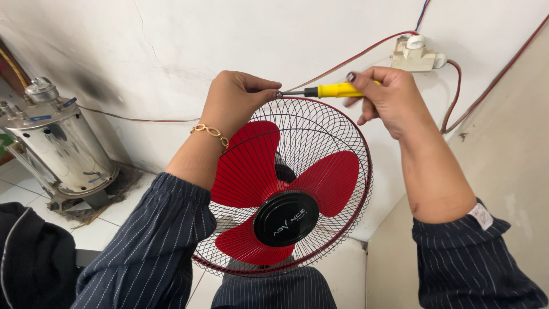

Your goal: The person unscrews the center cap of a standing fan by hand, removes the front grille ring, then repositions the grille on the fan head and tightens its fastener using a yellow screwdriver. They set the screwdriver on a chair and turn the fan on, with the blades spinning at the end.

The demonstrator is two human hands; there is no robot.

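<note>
A fan with red blades [251,166], a black hub [286,217] and a dark wire grille [337,131] stands upright in front of me. My left hand [234,100], with a gold bracelet on the wrist, pinches the top of the grille rim. My right hand [386,97] holds a yellow-handled screwdriver [337,90] level, its tip against the rim right by my left fingers. The spot under my left fingertips is hidden.
A steel boiler-like vessel [54,143] stands on the white tiled ledge [108,220] at the left. A wall socket [414,54] with red cables hangs at the upper right. A dark garment [28,257] lies at the lower left. The wall corner is close on the right.
</note>
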